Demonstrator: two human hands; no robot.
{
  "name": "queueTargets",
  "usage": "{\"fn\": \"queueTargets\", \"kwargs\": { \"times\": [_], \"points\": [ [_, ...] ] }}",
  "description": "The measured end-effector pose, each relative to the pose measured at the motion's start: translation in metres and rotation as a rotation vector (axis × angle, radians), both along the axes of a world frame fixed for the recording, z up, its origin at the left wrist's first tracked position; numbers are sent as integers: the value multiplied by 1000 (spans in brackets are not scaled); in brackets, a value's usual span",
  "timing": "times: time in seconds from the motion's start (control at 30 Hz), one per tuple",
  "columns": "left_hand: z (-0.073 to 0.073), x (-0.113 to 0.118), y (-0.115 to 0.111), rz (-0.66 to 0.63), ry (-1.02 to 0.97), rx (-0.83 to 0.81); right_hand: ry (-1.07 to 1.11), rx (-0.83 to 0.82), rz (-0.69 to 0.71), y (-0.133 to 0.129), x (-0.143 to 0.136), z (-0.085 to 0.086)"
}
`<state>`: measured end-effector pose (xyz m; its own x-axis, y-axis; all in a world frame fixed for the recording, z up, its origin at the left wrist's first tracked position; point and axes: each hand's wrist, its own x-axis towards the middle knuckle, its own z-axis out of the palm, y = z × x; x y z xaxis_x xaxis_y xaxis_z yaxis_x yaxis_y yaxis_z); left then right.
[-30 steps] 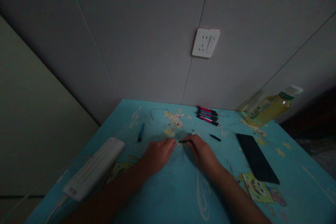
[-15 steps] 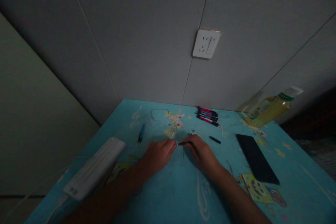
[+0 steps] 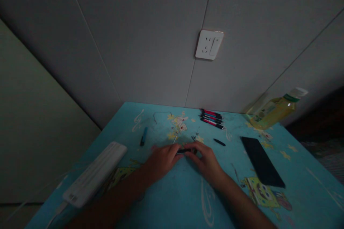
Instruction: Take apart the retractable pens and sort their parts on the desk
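Note:
My left hand (image 3: 164, 158) is closed in a pinch around one end of a pen piece, and a thin pale rod (image 3: 175, 139) shows just beyond its fingers. Opposite it, my right hand (image 3: 204, 155) has its thumb and fingers closed on a black pen part (image 3: 185, 150). The two pieces meet end to end between the hands, low over the table; the fingers cover the join. Beyond my right fingers lies a small dark piece (image 3: 193, 138). A short black pen piece (image 3: 219, 142) rests to the right, and a blue-and-black pen piece (image 3: 143, 136) to the left.
Several red, blue and black pens (image 3: 212, 118) lie in a row near the wall. A white power strip (image 3: 95, 173) sits at left with its cable. At right are a dark flat phone-like slab (image 3: 262, 161) and a bottle of yellow liquid (image 3: 274, 112). A patterned blue cloth covers the table (image 3: 177, 200).
My hands have drawn together. The black part in my right hand now reaches my left fingertips, where a small gap showed before. The camera view has shifted slightly.

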<state>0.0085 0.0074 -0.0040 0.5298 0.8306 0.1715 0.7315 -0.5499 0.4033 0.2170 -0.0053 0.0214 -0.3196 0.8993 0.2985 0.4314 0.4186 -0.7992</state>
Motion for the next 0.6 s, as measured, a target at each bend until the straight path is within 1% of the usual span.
{"fn": "queueTargets", "kwargs": {
  "times": [0.13,0.23,0.37,0.5,0.6],
  "points": [
    [1,-1,-2,-5,-13,-9,-11,-16,-60,-1,2,-2],
    [4,0,-3,-14,18,12,-37,-48,-91,-2,2,-3],
    [7,1,-2,-18,56,22,-109,-29,-81,-2,1,-1],
    [8,0,0,-18,32,24,-57,-4,-40,0,0,1],
    [7,-2,1,-23,17,31,-88,1,-39,1,1,-1]
  ]
}}
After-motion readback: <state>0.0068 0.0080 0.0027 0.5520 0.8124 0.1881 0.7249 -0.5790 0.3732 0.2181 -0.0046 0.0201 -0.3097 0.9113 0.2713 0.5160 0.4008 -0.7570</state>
